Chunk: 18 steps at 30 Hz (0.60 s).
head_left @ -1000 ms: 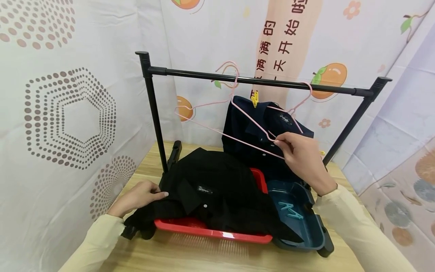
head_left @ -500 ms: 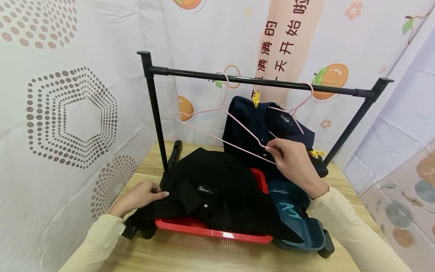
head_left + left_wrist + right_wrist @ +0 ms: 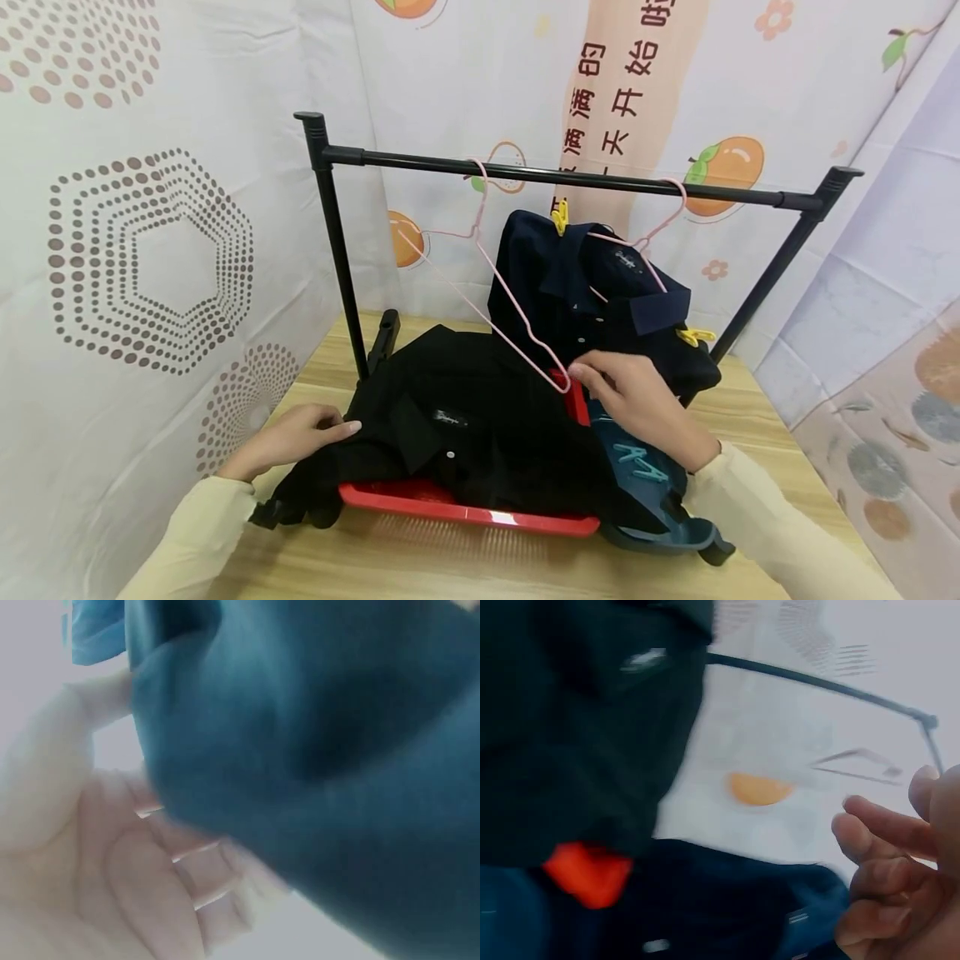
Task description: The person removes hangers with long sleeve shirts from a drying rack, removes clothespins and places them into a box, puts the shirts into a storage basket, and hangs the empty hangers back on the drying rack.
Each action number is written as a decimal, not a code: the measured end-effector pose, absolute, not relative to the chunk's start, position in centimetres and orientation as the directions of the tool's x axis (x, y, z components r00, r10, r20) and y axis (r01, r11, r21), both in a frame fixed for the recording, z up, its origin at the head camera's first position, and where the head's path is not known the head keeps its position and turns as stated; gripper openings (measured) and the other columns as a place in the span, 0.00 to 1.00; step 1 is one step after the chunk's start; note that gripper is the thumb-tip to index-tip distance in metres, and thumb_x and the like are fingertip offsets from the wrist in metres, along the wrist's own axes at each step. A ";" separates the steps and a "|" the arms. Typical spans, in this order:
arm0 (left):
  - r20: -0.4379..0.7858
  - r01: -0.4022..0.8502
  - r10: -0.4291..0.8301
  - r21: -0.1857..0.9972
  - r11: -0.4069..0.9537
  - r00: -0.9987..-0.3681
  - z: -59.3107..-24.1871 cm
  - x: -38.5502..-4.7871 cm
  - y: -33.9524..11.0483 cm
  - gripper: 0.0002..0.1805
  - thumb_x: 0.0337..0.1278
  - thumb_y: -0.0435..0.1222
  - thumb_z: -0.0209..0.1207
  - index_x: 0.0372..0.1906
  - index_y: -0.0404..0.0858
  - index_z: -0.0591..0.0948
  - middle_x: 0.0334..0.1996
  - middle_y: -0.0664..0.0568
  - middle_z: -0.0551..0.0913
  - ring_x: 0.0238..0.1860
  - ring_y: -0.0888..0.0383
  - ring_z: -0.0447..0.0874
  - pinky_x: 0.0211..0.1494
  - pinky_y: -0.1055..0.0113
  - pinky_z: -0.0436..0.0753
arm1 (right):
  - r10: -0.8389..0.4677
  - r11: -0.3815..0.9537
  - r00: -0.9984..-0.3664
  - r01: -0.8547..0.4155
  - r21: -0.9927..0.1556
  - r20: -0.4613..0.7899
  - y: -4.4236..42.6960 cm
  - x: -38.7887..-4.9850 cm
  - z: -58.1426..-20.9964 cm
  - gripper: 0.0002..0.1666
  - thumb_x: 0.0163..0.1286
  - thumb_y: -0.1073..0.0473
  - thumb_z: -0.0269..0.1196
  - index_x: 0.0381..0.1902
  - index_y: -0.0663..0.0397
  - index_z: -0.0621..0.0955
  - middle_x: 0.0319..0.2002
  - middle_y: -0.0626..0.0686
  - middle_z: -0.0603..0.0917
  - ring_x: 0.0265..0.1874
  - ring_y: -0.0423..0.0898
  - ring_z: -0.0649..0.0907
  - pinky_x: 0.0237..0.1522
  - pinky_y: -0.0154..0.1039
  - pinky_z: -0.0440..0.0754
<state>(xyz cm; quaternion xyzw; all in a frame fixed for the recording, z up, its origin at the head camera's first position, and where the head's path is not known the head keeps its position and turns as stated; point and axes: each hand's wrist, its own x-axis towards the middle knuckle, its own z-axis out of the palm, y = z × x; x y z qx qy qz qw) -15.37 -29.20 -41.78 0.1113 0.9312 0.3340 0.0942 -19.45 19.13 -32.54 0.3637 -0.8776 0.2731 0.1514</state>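
My left hand [image 3: 296,437] pinches the left edge of a black collared shirt [image 3: 480,392], which lies heaped over a red basket [image 3: 472,517]. In the left wrist view the cloth [image 3: 300,750] covers the ends of my fingers [image 3: 187,855]. A bare pink hanger [image 3: 517,312] hangs by its hook from the black rail and stands askew. Beside its low right corner is my right hand [image 3: 637,400], fingers loosely bent. The right wrist view shows those fingers [image 3: 881,877] apart from the hanger [image 3: 862,761], with nothing between them.
A navy shirt [image 3: 555,275] hangs on another pink hanger [image 3: 660,225], with yellow clips [image 3: 560,217] on it. Right of the basket sits a dark blue tray [image 3: 652,521] with light blue clips [image 3: 637,462]. The black rail [image 3: 555,177] spans the rack above.
The right hand moved left and down with the bare hanger, then let go of it. The hanger's hook slid left on the rail and its body has turned. The left hand barely moved.
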 end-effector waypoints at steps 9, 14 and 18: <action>-0.219 0.009 0.297 0.791 0.612 -0.929 -42.1 -14.8 -31.3 0.37 0.73 0.49 0.61 0.73 0.29 0.64 0.33 0.48 0.79 0.24 0.55 0.71 0.26 0.62 0.76 | -0.564 0.722 -0.826 -0.492 -0.487 -0.001 24.3 -18.3 -39.1 0.19 0.74 0.41 0.64 0.43 0.50 0.82 0.20 0.41 0.73 0.16 0.35 0.70 0.21 0.34 0.70; -0.242 0.005 0.308 0.778 0.628 -0.920 -42.7 -14.4 -31.3 0.42 0.69 0.49 0.65 0.75 0.28 0.62 0.45 0.44 0.81 0.39 0.52 0.79 0.41 0.58 0.81 | -0.566 0.725 -0.807 -0.391 -0.567 -0.167 25.8 -17.6 -40.6 0.31 0.70 0.40 0.68 0.55 0.61 0.81 0.20 0.43 0.75 0.16 0.38 0.72 0.21 0.34 0.70; -0.241 0.008 0.316 0.784 0.620 -0.918 -42.9 -14.5 -30.7 0.36 0.68 0.48 0.66 0.67 0.25 0.73 0.52 0.42 0.82 0.54 0.47 0.79 0.53 0.52 0.81 | -0.609 0.688 -0.764 -0.373 -0.623 -0.215 26.0 -17.5 -41.5 0.24 0.72 0.43 0.67 0.50 0.58 0.84 0.20 0.42 0.75 0.19 0.38 0.73 0.23 0.33 0.69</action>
